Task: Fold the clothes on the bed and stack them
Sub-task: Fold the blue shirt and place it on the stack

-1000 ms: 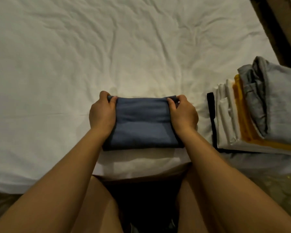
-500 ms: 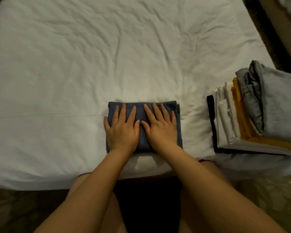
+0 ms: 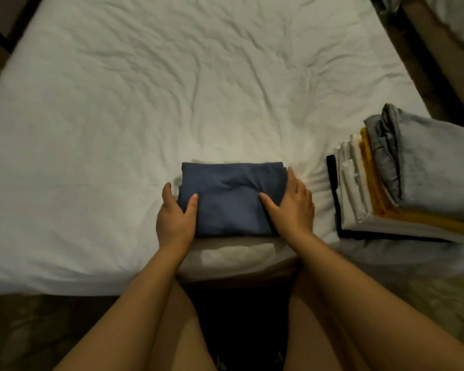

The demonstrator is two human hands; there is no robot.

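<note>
**Two hands on a folded blue cloth (image 3: 231, 199)**

The soft, matte cloth is a thick rectangle on the wrinkled white bed (image 3: 172, 89), left of the stack (image 3: 402, 178), with its long axis pointing toward the stack. The left hand (image 3: 174, 218) and right hand (image 3: 292, 207) grip its short ends, thumbs on top and fingers (image 3: 168, 190) along the sides.

a folded garment (image 3: 231, 199) lies on the bed (image 3: 172, 89) near its front edge, with the left hand (image 3: 174, 218) at its left side and the right hand (image 3: 292, 207) at its right side, thumbs on top. a stack of clothes (image 3: 413, 183) sits on the bed to the garment's right, apart from it.
</note>
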